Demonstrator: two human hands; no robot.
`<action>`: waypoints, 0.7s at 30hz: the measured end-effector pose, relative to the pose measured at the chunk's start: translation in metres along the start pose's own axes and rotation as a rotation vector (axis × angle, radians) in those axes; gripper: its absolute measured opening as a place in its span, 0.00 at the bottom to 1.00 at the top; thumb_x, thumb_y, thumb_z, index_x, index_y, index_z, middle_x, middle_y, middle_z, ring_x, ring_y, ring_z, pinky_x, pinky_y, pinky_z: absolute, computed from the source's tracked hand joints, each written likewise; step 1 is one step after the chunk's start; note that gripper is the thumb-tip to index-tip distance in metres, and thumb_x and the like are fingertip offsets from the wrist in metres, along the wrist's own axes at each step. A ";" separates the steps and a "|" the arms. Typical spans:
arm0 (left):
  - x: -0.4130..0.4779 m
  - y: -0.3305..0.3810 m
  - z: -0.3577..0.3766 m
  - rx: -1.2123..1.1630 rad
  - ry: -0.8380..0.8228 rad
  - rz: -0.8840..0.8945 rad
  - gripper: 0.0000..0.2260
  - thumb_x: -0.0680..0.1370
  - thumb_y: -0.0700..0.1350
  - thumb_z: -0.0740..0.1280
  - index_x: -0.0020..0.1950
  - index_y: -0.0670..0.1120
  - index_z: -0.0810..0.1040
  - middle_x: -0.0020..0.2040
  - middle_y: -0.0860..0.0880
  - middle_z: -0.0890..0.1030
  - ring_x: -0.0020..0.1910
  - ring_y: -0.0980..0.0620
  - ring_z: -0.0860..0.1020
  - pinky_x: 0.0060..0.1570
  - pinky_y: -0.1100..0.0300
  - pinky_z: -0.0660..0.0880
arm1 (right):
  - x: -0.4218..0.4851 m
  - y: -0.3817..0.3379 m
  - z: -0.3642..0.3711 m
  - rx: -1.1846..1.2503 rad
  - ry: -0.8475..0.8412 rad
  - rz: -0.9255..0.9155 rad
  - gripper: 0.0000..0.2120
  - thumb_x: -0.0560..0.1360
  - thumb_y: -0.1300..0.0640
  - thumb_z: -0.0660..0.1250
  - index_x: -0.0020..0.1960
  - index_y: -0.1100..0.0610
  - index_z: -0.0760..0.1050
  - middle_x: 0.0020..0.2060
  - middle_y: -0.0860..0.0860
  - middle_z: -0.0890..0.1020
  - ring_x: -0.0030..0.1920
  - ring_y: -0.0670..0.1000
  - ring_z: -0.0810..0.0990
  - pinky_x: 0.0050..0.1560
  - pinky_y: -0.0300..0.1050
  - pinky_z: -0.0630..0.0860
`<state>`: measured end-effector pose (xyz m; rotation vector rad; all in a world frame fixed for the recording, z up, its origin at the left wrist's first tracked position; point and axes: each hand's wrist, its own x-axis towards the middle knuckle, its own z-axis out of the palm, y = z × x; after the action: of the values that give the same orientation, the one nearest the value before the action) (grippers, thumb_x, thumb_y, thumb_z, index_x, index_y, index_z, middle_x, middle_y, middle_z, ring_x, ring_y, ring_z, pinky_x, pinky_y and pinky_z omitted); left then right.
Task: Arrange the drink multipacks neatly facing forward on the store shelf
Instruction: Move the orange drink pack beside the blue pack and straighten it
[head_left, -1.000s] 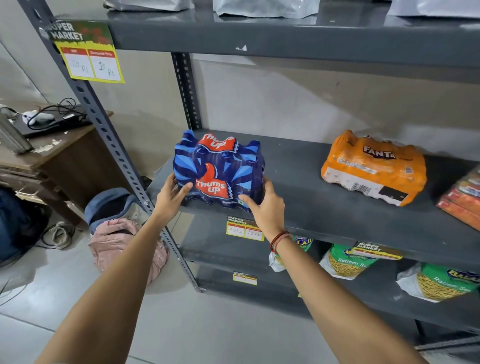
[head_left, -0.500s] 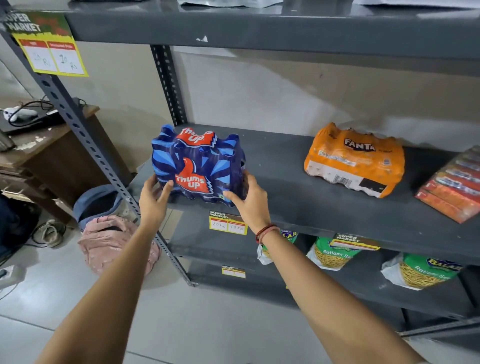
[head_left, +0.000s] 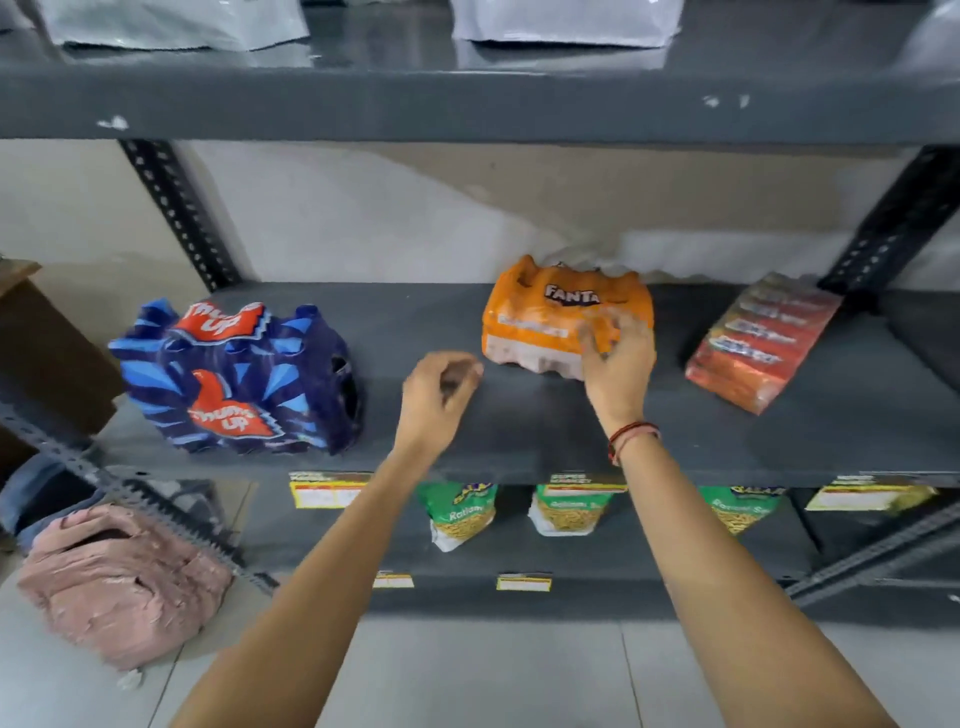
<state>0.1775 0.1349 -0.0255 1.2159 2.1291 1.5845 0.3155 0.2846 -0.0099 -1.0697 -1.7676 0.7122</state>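
At the top of the frame, two silvery pouches (head_left: 171, 23) (head_left: 563, 21) stand on the upper shelf board. Lower centre, three green snack bags (head_left: 460, 512) (head_left: 569, 506) (head_left: 743, 506) sit in a row beneath the middle board, with yellow price tags (head_left: 324, 488) (head_left: 522, 583) on the shelf edges around them. At lower left a pink backpack (head_left: 117, 577) lies on the tiled floor (head_left: 493, 675), and a brown wooden desk (head_left: 47, 353) shows at the left edge
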 end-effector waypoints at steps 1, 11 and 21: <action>0.016 0.009 0.011 0.031 -0.011 0.021 0.08 0.76 0.42 0.67 0.53 0.41 0.79 0.48 0.48 0.80 0.42 0.64 0.77 0.42 0.77 0.69 | 0.013 0.008 -0.012 -0.051 0.039 0.022 0.17 0.74 0.52 0.66 0.56 0.64 0.76 0.54 0.63 0.78 0.56 0.63 0.75 0.55 0.46 0.68; 0.124 0.032 0.073 0.150 -0.215 -0.392 0.24 0.77 0.55 0.63 0.65 0.40 0.70 0.62 0.39 0.76 0.61 0.40 0.74 0.52 0.54 0.69 | 0.069 0.053 -0.021 0.163 -0.298 0.673 0.38 0.69 0.33 0.63 0.66 0.61 0.68 0.63 0.60 0.76 0.62 0.61 0.75 0.66 0.56 0.70; 0.074 -0.010 0.065 -0.225 -0.111 -0.272 0.29 0.75 0.54 0.67 0.72 0.46 0.62 0.64 0.48 0.74 0.61 0.49 0.76 0.58 0.52 0.76 | 0.021 0.077 -0.025 0.452 -0.297 0.387 0.27 0.73 0.43 0.66 0.68 0.52 0.68 0.61 0.53 0.79 0.58 0.50 0.79 0.60 0.49 0.76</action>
<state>0.1654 0.2329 -0.0387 0.8799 1.8934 1.5472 0.3622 0.3385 -0.0539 -1.0334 -1.5360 1.4957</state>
